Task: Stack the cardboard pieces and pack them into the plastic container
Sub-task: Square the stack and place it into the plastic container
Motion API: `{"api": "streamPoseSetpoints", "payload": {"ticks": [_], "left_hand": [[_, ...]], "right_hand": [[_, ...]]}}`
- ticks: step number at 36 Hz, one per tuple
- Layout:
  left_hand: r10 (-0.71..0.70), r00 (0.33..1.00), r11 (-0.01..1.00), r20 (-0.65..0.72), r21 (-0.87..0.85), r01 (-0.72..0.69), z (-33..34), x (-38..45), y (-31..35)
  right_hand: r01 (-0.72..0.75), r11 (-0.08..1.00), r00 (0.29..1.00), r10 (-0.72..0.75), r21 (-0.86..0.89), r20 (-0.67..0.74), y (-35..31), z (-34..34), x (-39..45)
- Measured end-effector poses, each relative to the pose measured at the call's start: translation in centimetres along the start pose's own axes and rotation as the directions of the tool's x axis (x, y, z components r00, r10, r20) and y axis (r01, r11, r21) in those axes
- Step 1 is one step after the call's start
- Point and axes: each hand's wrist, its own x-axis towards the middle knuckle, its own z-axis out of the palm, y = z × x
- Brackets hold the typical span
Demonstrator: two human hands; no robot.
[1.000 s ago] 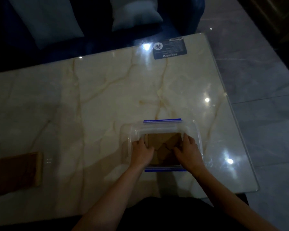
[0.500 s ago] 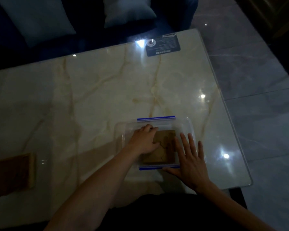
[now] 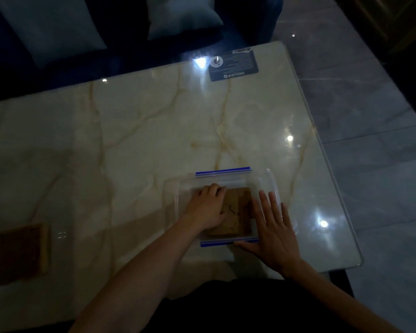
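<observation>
A clear plastic container (image 3: 271, 181) with blue clips on its far and near sides sits on the marble table near its front right. Brown cardboard pieces (image 3: 238, 213) lie stacked flat inside it. My left hand (image 3: 207, 206) rests inside the container on the left part of the stack, fingers curled over it. My right hand (image 3: 273, 227) lies flat with fingers spread over the container's right near corner, beside the stack. The scene is dim.
A brown wooden board (image 3: 15, 253) lies at the table's left front edge. A dark card (image 3: 233, 66) sits at the far right of the table (image 3: 142, 131). A blue sofa with pale cushions (image 3: 183, 15) stands behind. Grey tiled floor (image 3: 370, 140) is on the right.
My left hand has moved further onto the stack from its left edge. My right hand has left the stack, opened flat and shifted to the container's right near corner.
</observation>
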Motion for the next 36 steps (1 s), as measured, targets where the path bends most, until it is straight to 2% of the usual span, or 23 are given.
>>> {"api": "streamPoseSetpoints", "payload": {"ticks": [6,10,15,28,32,36], "left_hand": [[0.003,0.998,1.0,-0.059,-0.02,-0.004,-0.2,1.0,0.4],[0.026,1.0,0.997,-0.009,-0.079,-0.027,-0.6,2.0,2.0],[-0.009,0.999,0.996,0.051,-0.088,0.014,-0.6,2.4,3.1],[-0.017,0.999,0.999,0.027,-0.033,0.018,0.4,1.7,3.4],[-0.027,0.999,0.998,-0.025,-0.057,0.026,0.8,1.0,3.2],[-0.084,0.983,0.987,-0.163,-0.15,0.06,1.7,-0.8,2.7]], "right_hand": [[0.016,1.0,1.0,-0.016,-0.013,-0.013,0.0,-0.2,-0.1],[0.008,1.0,0.999,-0.009,-0.017,-0.036,-0.2,-0.3,-0.2],[-0.025,1.0,0.997,0.025,0.001,-0.068,-0.5,-0.5,-0.3],[-0.054,0.998,0.998,0.055,0.028,-0.022,-0.4,-0.2,0.0],[-0.04,0.999,0.999,0.04,0.015,-0.032,-0.3,-0.3,-0.1],[-0.022,0.999,1.0,0.021,-0.034,-0.024,-0.4,-0.4,-0.3]]}}
